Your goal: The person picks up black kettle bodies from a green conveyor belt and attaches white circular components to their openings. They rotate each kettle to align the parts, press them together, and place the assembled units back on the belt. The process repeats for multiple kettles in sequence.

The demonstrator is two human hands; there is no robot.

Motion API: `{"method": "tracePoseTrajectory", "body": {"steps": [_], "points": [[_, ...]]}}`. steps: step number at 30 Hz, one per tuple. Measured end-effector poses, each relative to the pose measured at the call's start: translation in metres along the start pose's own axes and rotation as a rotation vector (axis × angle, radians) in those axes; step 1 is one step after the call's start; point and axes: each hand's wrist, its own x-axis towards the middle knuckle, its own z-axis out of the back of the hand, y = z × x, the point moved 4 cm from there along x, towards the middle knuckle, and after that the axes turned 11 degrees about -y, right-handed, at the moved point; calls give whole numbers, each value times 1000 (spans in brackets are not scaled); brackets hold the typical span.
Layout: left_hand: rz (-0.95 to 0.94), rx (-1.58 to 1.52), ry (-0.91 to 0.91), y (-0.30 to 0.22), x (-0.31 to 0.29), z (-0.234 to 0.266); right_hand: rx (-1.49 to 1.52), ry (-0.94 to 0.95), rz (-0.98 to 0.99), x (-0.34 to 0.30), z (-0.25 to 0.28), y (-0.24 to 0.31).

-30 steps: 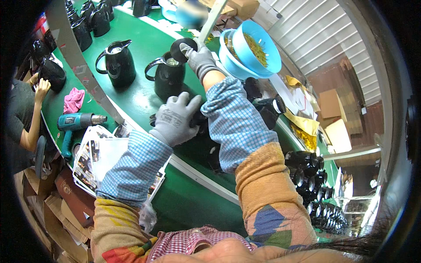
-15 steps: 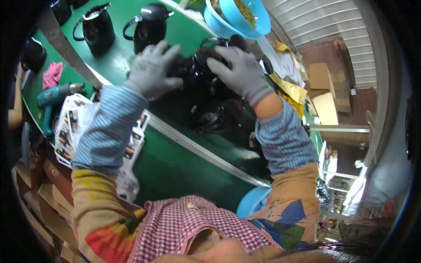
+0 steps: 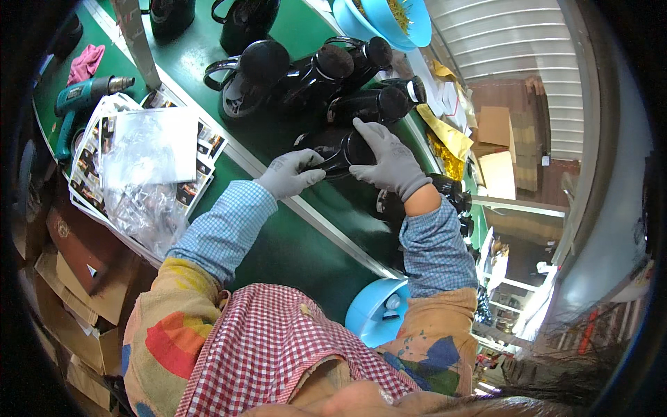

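A glossy black jug point(image 3: 338, 154) lies on its side on the green table, between my two grey-gloved hands. My left hand point(image 3: 293, 174) pinches its near left side, around what looks like the handle. On the opposite side, my right hand point(image 3: 389, 160) grips the round end, thumb below and fingers above. More black jugs crowd close behind it: one lying jug point(image 3: 368, 105) is just beyond my right fingers, and another with a looped handle point(image 3: 260, 66) stands farther left. Dark reflections on the tabletop blur the held jug's outline.
Printed sheets point(image 3: 205, 142) and clear plastic bags point(image 3: 142, 208) lie left, beside a teal heat gun point(image 3: 83, 97) and pink cloth point(image 3: 85, 64). A metal post point(image 3: 135, 42) rises nearby. Blue basins point(image 3: 354, 21) stand far back; a blue tub point(image 3: 358, 313) is near me.
My hands have come down and nearer from above the group of jugs. The left one, spread before, has closed on a jug together with the right. The whole view has shifted.
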Motion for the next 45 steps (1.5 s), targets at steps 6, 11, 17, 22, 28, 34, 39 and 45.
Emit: {"method": "tracePoseTrajectory", "body": {"steps": [6,11,17,22,28,34,39,45], "points": [[47,9,76,15,5,-4,70,-10,100,1,6,5],[5,-26,49,19,6,-6,-39,34,195,7,-2,5],[27,-39,78,18,6,-4,-61,9,369,7,-4,7],[106,-61,143,21,7,-5,-81,21,428,9,-4,6],[74,-33,148,16,7,-6,-169,-16,594,11,-7,0],[102,-5,166,19,9,-7,-50,55,461,14,-3,4],[51,27,97,19,6,-9,-330,239,-183,15,-4,7],[68,39,110,12,5,-8,-268,-170,150,16,10,5]]}}
